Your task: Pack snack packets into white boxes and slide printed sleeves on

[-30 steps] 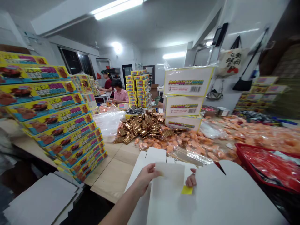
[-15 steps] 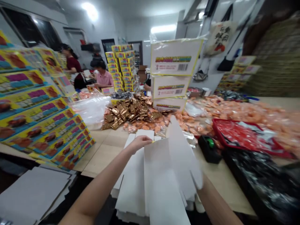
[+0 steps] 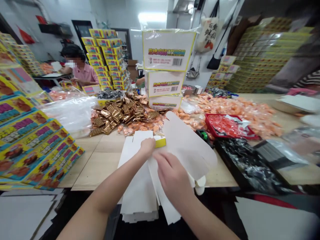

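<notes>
White cardboard (image 3: 187,146), one folded piece with a yellow flap (image 3: 161,143): between both hands, over a stack of flat white cartons (image 3: 138,196), its right part standing up at a tilt.

Left hand (image 3: 148,147): fingers curled, pinching the cardboard at the flap's left end.

Right hand (image 3: 172,171): nearer the wearer, fingers bent toward the thumb, touching the cardboard; whether they pinch it cannot be told.

Worktop (image 3: 92,163): pale wood; the carton stack overhangs its near edge.

Beyond the hands: gold-wrapped packets (image 3: 116,115), heaped; orange packets (image 3: 252,108), spread behind and to the right; three white boxes (image 3: 168,50), stacked upright.

Right of the cardboard: red tray (image 3: 212,130) of red packets; black tray (image 3: 228,168) of dark, shiny packets, just in front of it.

Left: printed yellow boxes (image 3: 37,146), in a leaning stack.

Background: one person in a pink shirt (image 3: 87,74).
</notes>
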Tool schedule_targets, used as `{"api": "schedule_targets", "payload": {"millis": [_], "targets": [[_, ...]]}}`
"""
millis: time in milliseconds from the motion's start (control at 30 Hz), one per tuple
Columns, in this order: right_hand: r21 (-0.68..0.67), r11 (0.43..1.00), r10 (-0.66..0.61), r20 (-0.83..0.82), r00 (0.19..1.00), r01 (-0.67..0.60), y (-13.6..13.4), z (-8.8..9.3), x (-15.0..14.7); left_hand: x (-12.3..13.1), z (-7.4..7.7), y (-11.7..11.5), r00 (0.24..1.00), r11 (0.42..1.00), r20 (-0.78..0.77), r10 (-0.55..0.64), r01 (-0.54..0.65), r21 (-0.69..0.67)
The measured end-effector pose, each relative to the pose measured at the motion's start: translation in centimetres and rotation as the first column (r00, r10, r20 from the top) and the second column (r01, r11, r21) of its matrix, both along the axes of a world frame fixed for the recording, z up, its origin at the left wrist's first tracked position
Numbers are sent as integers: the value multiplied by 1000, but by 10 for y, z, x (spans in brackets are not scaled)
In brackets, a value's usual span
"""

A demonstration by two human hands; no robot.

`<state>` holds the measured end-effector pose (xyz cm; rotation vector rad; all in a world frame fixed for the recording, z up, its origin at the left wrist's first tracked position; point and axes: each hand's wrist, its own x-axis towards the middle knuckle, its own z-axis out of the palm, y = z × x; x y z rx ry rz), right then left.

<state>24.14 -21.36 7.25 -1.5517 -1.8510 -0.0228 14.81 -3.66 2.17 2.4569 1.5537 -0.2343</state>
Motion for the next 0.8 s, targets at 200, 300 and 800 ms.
{"api": "schedule_targets", "payload": {"millis": [200, 300, 800], "targets": [[-378, 909, 24, 474, 880, 178, 137, -46, -8, -20, 4, 6, 996, 997, -55, -75, 76, 20], [-354, 927, 91, 538, 838, 127, 148, -68, 13, -19, 4, 8, 997, 998, -42, -66, 67, 15], [-239, 939, -84, 540, 837, 248, 42, -94, 28, -69, 39, -62, 952, 988, 268, -146, 127, 84]]}}
